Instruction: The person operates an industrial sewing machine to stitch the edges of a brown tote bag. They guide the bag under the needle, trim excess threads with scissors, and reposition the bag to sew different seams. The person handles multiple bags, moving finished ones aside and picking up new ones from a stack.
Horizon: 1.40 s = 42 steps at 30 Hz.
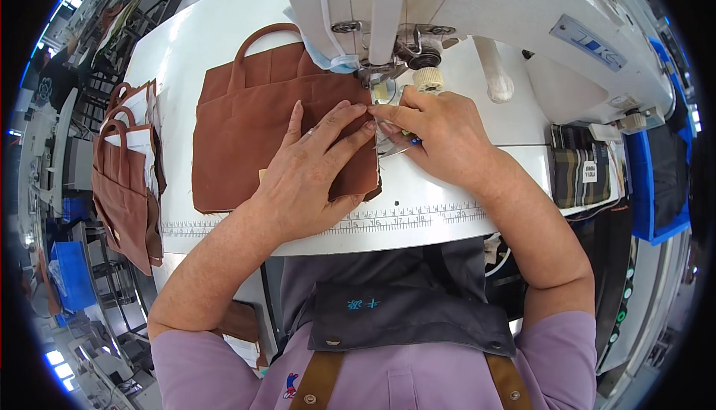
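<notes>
A reddish-brown bag point(253, 130) with a looped handle lies flat on the white sewing table, its right edge beside the needle area of a sewing machine point(377, 74). My left hand point(309, 160) rests on the bag, fingers spread and pressing it down, with a ring on one finger. At the bag's right edge my right hand point(440, 130) has its fingers bent together, the index fingertip meeting the left fingertips. Under that hand show a curved metal edge and small blue and green bits; I cannot make out what they belong to.
A printed ruler point(418, 216) runs along the table's front edge. More brown bags point(123, 175) hang over the left edge. Dark striped fabric pieces point(578, 167) are stacked at the right, near a blue bin point(641, 186). A light blue cloth point(328, 59) hangs by the machine head.
</notes>
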Tool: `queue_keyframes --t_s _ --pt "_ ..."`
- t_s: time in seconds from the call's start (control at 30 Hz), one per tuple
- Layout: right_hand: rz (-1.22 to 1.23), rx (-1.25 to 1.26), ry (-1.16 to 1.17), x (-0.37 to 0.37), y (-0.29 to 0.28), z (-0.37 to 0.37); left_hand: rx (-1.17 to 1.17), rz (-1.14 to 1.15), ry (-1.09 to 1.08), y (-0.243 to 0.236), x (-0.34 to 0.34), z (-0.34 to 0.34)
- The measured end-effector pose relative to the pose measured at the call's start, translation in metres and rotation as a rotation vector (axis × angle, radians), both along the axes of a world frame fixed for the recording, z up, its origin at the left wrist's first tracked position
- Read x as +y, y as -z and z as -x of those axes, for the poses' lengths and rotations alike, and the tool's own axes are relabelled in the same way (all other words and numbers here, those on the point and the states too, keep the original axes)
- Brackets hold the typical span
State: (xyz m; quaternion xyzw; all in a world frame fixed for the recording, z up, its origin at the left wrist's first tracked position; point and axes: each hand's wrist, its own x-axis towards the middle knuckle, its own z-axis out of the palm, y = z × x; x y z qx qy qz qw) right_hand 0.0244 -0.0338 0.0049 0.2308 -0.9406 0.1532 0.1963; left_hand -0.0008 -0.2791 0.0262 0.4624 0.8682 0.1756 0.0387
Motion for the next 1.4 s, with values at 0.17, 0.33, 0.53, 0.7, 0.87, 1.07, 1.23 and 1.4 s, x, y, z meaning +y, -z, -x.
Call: queue_keyframes --t_s 0.17,0.33,0.53,0.7,0.87,1.07,1.23,1.4 --pt "-0.031 -0.007 0.054 -0.002 -0.001 0.002 0.035 -0.031 0.008 0.004 0.001 0.012" --pt "-0.054 -0.031 0.098 -0.005 -0.004 0.002 0.074 -0.054 -0.013 0.009 0.006 0.027" --pt "0.021 -0.036 0.079 0.004 -0.001 0.003 0.097 -0.071 -0.015 0.012 0.008 0.036" --pt "0.127 0.017 -0.161 0.014 0.002 0.004 0.178 -0.125 0.009 0.009 0.008 0.034" --pt "0.071 -0.083 -0.304 0.013 -0.011 -0.009 0.230 -0.409 0.202 0.014 0.000 0.037" --pt "0.120 -0.091 -0.317 0.016 -0.012 -0.008 0.165 -0.475 0.235 0.020 0.001 0.034" --pt "0.177 -0.140 -0.292 0.016 -0.009 -0.005 0.104 -0.427 0.246 0.015 0.003 0.034" --pt "0.212 -0.080 -0.311 0.013 -0.003 -0.003 0.060 -0.432 0.245 0.015 0.002 0.034"
